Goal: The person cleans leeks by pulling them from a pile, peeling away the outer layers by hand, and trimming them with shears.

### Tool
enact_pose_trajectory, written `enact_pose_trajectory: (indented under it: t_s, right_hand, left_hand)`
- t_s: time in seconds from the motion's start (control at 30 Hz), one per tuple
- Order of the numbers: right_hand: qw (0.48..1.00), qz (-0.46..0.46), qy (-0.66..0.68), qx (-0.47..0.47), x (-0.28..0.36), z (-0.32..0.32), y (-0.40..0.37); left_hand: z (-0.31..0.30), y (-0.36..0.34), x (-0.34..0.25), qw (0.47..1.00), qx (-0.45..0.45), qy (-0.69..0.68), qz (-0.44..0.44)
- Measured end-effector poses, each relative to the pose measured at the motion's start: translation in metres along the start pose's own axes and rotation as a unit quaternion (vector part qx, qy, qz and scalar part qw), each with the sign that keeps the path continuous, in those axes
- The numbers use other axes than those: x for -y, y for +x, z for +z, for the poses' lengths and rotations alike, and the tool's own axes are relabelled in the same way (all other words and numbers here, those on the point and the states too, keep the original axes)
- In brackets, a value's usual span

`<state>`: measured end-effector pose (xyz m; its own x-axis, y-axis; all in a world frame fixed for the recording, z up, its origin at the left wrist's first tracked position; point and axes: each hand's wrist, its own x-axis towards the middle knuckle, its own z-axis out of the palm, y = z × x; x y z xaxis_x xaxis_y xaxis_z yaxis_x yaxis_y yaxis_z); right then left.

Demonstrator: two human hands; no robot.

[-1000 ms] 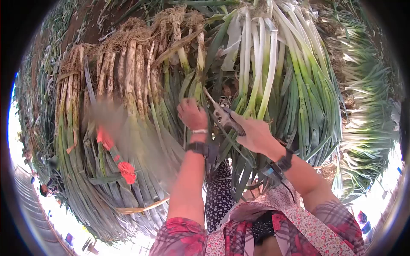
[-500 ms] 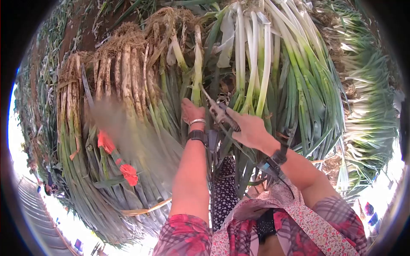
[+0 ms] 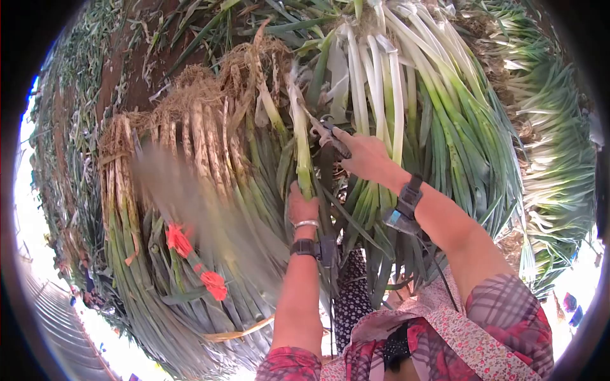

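My left hand (image 3: 302,207) is closed around a large green onion (image 3: 300,143), gripping it where the pale stalk turns green, with its root end pointing away from me. In my right hand (image 3: 370,159) is an air blow gun (image 3: 330,136), its thin nozzle angled at the stalk's side. The stalk's top end looks smeared by motion. Left of my hands lie unpeeled green onions (image 3: 202,143) with brown, dirty stalks and matted roots. To the right, a pile of clean white green onions (image 3: 438,60) fans out with leaves toward me.
Red ties (image 3: 213,286) show among the leaves on the left. A blurred grey smudge crosses that pile. Another long row of green onions (image 3: 540,165) runs along the far right. Loose leaves (image 3: 197,32) litter the brown ground behind. A dark hose (image 3: 445,282) hangs by my right forearm.
My left hand has drawn the green onion toward me and slightly right. The blow gun has moved up the view a little, its nozzle now farther along the stalk toward the root end.
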<state>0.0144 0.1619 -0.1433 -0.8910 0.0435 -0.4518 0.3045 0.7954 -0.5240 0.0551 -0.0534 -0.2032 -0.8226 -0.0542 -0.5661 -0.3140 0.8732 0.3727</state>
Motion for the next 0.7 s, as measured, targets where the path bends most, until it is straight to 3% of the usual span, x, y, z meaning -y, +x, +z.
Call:
enact_pose_trajectory:
  t_s: [0.17, 0.23, 0.3, 0.37, 0.5, 0.6, 0.63, 0.7]
  right_hand:
    - [0.999, -0.019, -0.026, -0.02, -0.001, -0.005, 0.044]
    - [0.998, -0.035, -0.053, -0.015, 0.001, -0.008, 0.061]
    - [0.997, -0.047, -0.052, -0.011, -0.002, -0.01, 0.077]
    - [0.997, -0.059, -0.05, -0.005, -0.005, -0.009, 0.09]
    - [0.999, -0.041, -0.029, -0.009, -0.005, -0.008, 0.081]
    - [1.0, -0.008, 0.01, 0.016, 0.0, -0.028, 0.038]
    - [0.999, 0.013, 0.03, 0.031, 0.0, -0.036, 0.02]
    - [0.99, 0.019, 0.113, 0.077, -0.001, -0.05, -0.015]
  left_hand:
    - [0.019, -0.014, -0.002, 0.998, -0.067, 0.008, 0.016]
    - [0.024, -0.019, 0.004, 0.987, -0.142, -0.033, 0.065]
    - [0.024, -0.02, 0.009, 0.988, -0.131, -0.04, 0.067]
    - [0.021, -0.022, 0.009, 0.985, -0.131, 0.11, 0.03]
    - [0.026, -0.013, 0.027, 0.992, -0.069, 0.102, 0.005]
    - [0.016, 0.001, 0.029, 0.993, -0.062, -0.095, 0.023]
    - [0.004, 0.005, 0.025, 0.993, -0.063, -0.095, 0.024]
    - [-0.037, 0.002, -0.002, 0.956, -0.008, -0.29, -0.041]
